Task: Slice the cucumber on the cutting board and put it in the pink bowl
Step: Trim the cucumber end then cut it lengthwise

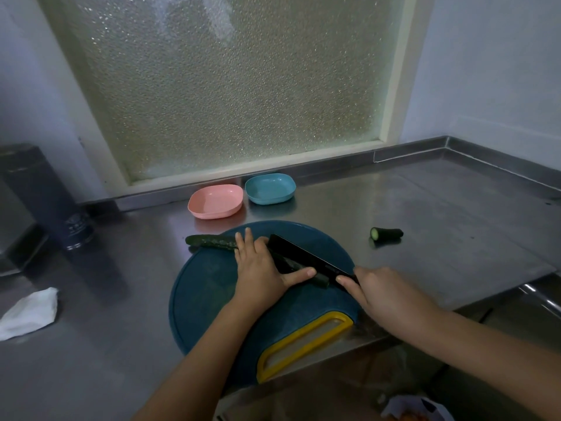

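A long dark green cucumber (pixel 212 241) lies across the round blue cutting board (pixel 212 299), its left end past the board's rim. My left hand (pixel 258 268) holds the cucumber down, fingers laid over it and thumb along its near side by the cut end. My right hand (pixel 382 293) grips the handle of a black knife (pixel 306 258), forefinger stretched along it. The blade lies on the cucumber just right of my left hand. The pink bowl (pixel 216 202) stands behind the board with nothing in it.
A blue bowl (pixel 270 189) sits right of the pink one. A cut cucumber end (pixel 387 233) lies on the steel counter to the right. A dark flask (pixel 45 196) stands far left, a white cloth (pixel 28 312) lies near left. The counter edge runs close behind my right hand.
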The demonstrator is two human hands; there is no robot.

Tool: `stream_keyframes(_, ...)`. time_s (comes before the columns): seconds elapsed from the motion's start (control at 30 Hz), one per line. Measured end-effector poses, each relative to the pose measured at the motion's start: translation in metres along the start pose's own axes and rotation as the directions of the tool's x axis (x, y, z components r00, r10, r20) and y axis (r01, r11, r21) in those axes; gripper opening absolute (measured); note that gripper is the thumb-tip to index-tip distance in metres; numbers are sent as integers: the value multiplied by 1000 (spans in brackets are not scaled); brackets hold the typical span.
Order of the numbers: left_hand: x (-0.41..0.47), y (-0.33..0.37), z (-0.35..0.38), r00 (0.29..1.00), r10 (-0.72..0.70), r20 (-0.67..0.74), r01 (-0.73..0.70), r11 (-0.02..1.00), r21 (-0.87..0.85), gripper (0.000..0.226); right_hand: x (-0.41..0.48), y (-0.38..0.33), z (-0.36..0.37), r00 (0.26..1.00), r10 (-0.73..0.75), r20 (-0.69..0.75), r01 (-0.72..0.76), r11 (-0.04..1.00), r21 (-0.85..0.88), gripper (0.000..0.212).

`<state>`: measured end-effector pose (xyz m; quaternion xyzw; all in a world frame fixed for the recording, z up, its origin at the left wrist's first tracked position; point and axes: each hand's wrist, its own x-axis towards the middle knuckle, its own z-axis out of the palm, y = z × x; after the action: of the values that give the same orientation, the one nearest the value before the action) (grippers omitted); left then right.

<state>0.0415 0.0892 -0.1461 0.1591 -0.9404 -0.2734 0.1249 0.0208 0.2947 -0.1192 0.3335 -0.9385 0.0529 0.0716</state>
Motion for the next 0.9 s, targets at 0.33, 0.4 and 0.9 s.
stream_keyframes(0.33,17,-32,-32,975,196,102,-193,980,-36,64,0,4,10,1000,9,13,-9,1000,-14,47)
stream_keyframes(0.4,21,-39,-35,965,248,78,-244,968,-67,54,-1,3,12,1000,8,7,-8,999,-34,48)
stream_keyframes(0.9,33,-51,-28,943,332,-7,-330,936,-125,54,10,-5,5,997,33,71,-23,990,-136,44)
